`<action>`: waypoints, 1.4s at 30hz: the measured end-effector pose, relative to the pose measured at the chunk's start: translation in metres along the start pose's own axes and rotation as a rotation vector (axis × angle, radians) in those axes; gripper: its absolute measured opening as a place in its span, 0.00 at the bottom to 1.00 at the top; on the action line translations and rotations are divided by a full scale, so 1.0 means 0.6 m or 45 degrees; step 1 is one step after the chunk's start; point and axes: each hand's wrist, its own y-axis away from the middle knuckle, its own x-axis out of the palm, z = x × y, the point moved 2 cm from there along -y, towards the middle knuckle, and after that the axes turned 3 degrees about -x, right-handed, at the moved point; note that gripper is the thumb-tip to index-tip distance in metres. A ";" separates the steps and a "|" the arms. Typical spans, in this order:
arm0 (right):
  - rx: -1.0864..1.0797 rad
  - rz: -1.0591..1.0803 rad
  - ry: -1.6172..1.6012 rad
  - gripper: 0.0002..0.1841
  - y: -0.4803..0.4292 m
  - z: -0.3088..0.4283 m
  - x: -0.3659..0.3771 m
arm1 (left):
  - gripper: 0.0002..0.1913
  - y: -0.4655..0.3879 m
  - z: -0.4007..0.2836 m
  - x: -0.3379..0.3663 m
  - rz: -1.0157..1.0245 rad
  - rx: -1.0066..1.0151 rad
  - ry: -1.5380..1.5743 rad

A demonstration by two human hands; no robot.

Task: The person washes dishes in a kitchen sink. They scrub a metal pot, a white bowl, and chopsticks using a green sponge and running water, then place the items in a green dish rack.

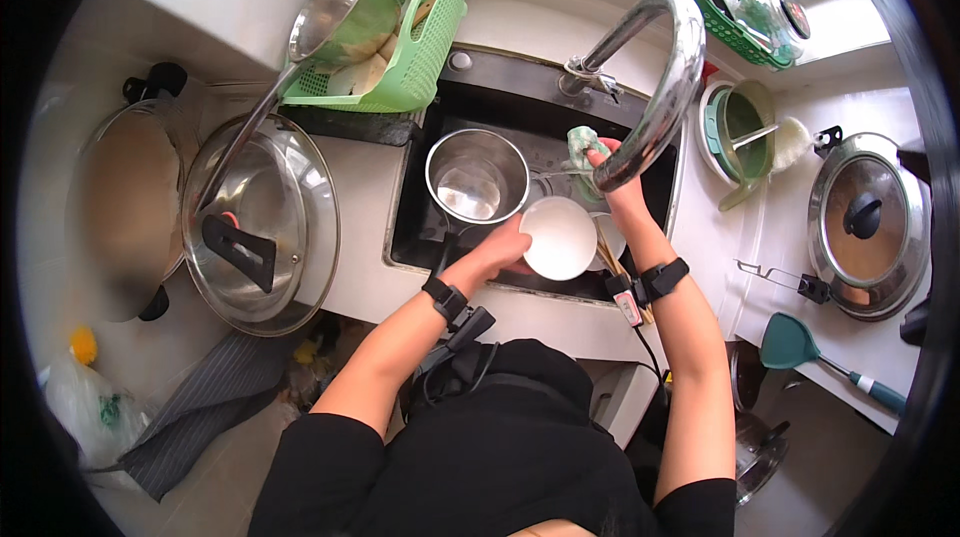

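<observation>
Over the dark sink [415, 241], my left hand [510, 246] grips the rim of a white bowl [559, 238]. A wet green and white cloth [584, 148] is pinched in my right hand [616, 166], beside the curved metal faucet [686, 64], which partly hides that hand. To the left, a steel saucepan [478, 175] stands in the sink with its dark handle towards me. Another pale bowl [609, 235] and wooden chopsticks [614, 261] lie under and beside the held bowl, partly covered. Something greenish below the cloth is too hidden to name.
A green plastic basket [424, 49] with a long-handled steel pan [334, 8] stands behind left. A large glass lid [262, 237] leans at left. On the right are a lidded pan [866, 226], a teal spatula [791, 342] and a green strainer [752, 136] with a white brush.
</observation>
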 end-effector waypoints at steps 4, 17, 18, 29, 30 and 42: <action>-0.369 0.085 0.014 0.13 0.069 0.022 0.010 | 0.29 0.028 -0.041 -0.031 -0.150 0.140 0.025; -0.909 0.591 0.849 0.13 0.151 -0.026 0.096 | 0.21 0.035 -0.061 -0.059 -0.264 0.030 -0.210; -1.001 0.695 1.038 0.12 0.150 -0.035 0.090 | 0.21 0.038 -0.057 -0.058 -0.225 -0.042 -0.223; -0.323 0.471 0.549 0.21 0.186 -0.050 0.134 | 0.24 0.000 -0.038 -0.075 -0.214 -0.265 -0.109; -0.533 0.549 0.764 0.21 0.188 -0.047 0.130 | 0.24 -0.001 -0.043 -0.084 -0.183 -0.332 -0.139; -0.751 0.222 0.570 0.20 0.145 -0.064 0.152 | 0.24 -0.011 -0.058 -0.079 -0.393 0.103 -0.115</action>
